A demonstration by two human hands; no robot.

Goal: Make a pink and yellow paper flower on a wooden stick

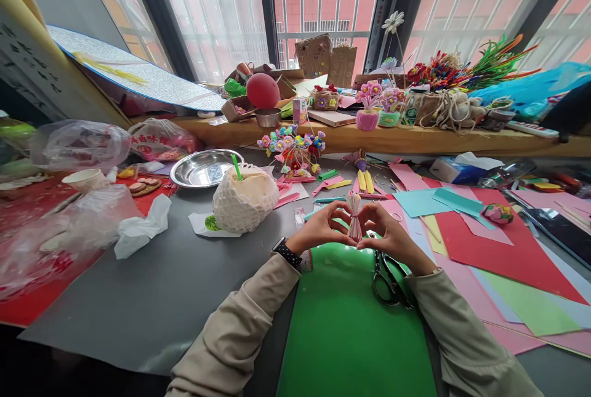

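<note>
Between my two hands a small pink and cream bundle of folded paper [354, 217] stands upright, pinched in at its middle and flaring at both ends. My left hand [323, 223] curls round to its left side, thumb at the lower end and fingers higher up. From the other side my right hand [386, 232] grips it in the same way, fingers bent and thumb low. Black-handled scissors [388, 280] lie under my right hand on a green mat [355, 329]. Their blades are partly hidden by that hand.
Coloured paper sheets [498, 255] spread over the right side. A coconut in white foam netting [244, 200] with a green straw stands to the left, before a metal plate [203, 169]. Behind are a bunch of craft flowers [293, 148] and a crowded wooden sill [221, 132].
</note>
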